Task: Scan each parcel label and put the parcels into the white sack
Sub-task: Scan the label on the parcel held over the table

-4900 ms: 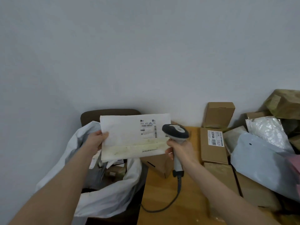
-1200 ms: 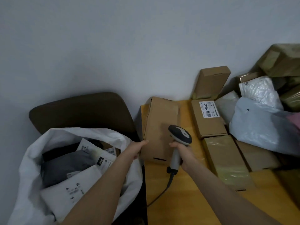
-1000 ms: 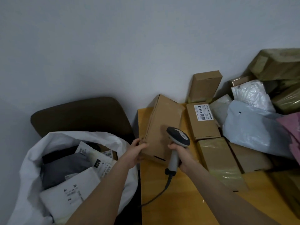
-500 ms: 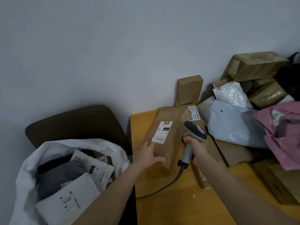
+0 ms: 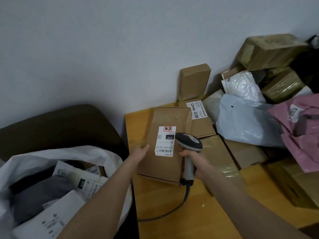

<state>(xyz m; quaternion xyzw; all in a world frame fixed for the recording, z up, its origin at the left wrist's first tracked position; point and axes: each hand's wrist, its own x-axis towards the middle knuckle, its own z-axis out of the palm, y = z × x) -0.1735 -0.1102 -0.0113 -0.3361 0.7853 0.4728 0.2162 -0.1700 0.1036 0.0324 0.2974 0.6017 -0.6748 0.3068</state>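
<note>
Two hands on one parcel, scan step in hand.

White sack (image 5: 57, 152) sits low on the left beside the table (image 5: 172, 221), mouth open, several labelled parcels already inside. A dark chair (image 5: 60, 126) is behind it. A pile of unscanned parcels (image 5: 250, 125) fills the right of the table, so my guess is the task is nowhere near half done.

Brown box (image 5: 162, 168) is near the table's left edge, straight ahead of both hands and between them. Its long axis runs away from the person, far end leaning slightly right. It looks tipped up off the wood at the near end, but I cannot tell for certain.

Label (image 5: 165, 141) is face up on the box with the same long axis, barcode at its near end.

Scanner (image 5: 189, 142) has its head just beside the label's right edge, over the box. No beam visible. Its cable (image 5: 172, 211) trails back across the table.

Left hand (image 5: 139, 152) grips the box's left long edge, thumb on the top face, other fingers hidden. Right hand (image 5: 195, 161) is wrapped round the scanner handle, forearm coming in from lower right.

The sack lies left of the box, so the left hand is nearer. Likely next: swing the scanner head left onto the barcode, then carry the box left with the left hand.
</note>
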